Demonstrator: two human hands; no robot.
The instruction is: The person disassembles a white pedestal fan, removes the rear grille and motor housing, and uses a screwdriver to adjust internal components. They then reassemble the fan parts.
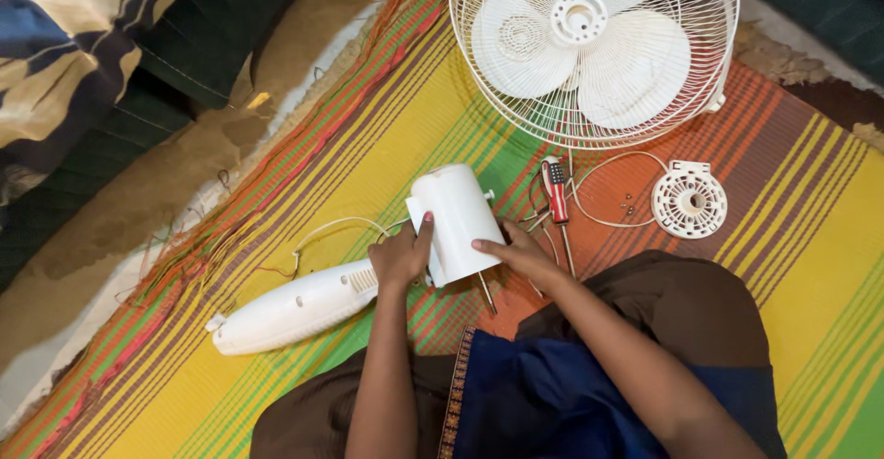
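White plastic motor housing [458, 222], smooth, rounded and cup-shaped, held just above a striped woven mat [368, 127]; long axis tilted from lower right to upper left, closed rounded end toward the top, open end down toward the lap. Gripped on both sides: left hand [401, 255] closed against its left edge with thumb up along the wall, right hand [521, 253] clasping the lower right wall with fingers spread flat. Joined at lower left to a long white oval fan neck [296, 309] with a ribbed vent, lying flat and pointing down-left. Thin white wires [336, 229] looping between. Just right, a red-handled screwdriver [555, 189], upright on the mat. Farther right, a round slotted white cap [689, 200]. Above, a wire fan cage [594, 46] with three pale blades.
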